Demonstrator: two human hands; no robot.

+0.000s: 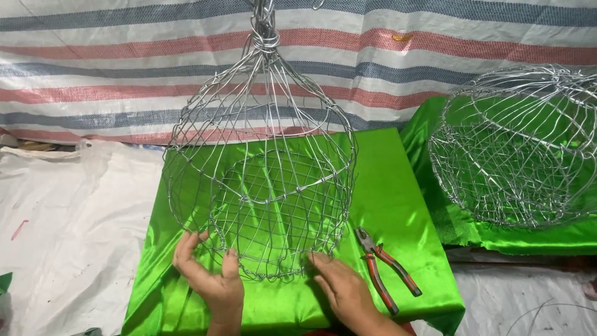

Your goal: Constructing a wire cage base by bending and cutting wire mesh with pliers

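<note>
Head view, the only one here: a wire basket (264,180) lies on its side on a worktop (398,205) draped in shiny green cloth, its round mesh bottom turned toward the person and its gathered, twisted neck running straight away toward the striped tarp (93,74) behind. So the long axis goes from the person to the far edge, and the basket sits just ahead of both hands, between them.

The left hand (208,270) has its fingers spread and hooked into the lower left rim of the mesh, thumb up against the wires, gripping lightly rather than clenched. The right hand (342,286) lies flatter, fingertips touching the lower right edge of the basket; whether it pinches a wire or merely steadies it I cannot tell. Both are about equally near, each on its own side of the bottom ring.

The basket is bare silvery wire, woven in diamond openings, bulging wide in the middle and narrowing to a bound bundle at the top. The bottom ring looks a little uneven along its near edge.

Pliers (385,270) with red and black handles lie just right of the right hand, jaws pointing away. A second basket (516,149) rests well apart at the right, on more green cloth.
</note>
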